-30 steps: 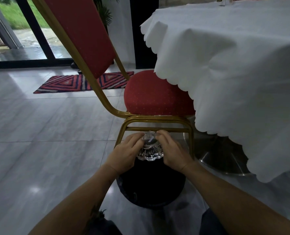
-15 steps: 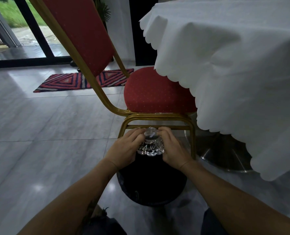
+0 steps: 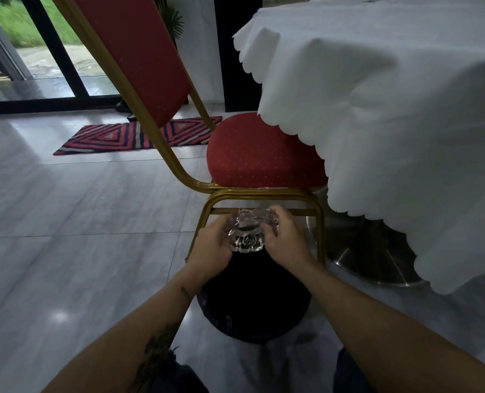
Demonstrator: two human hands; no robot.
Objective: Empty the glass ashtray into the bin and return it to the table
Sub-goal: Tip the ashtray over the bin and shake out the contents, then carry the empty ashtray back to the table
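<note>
Directly above the black bin (image 3: 252, 302), glass ashtray (image 3: 248, 232) clamped between left hand (image 3: 213, 249) and right hand (image 3: 285, 241), with the cloth-covered table (image 3: 391, 95) up and rightward, nearer the right hand.

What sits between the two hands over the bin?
The glass ashtray, gripped by the left hand and right hand, above the black bin. Head view.

Left hand (image 3: 211, 246) and right hand (image 3: 286, 241) gripping a glass ashtray (image 3: 247, 232) from either side, held above a black bin (image 3: 252, 304) on grey floor tiles, red gold-framed chair (image 3: 264, 160) just behind, white-clothed table (image 3: 391, 109) at right
</note>
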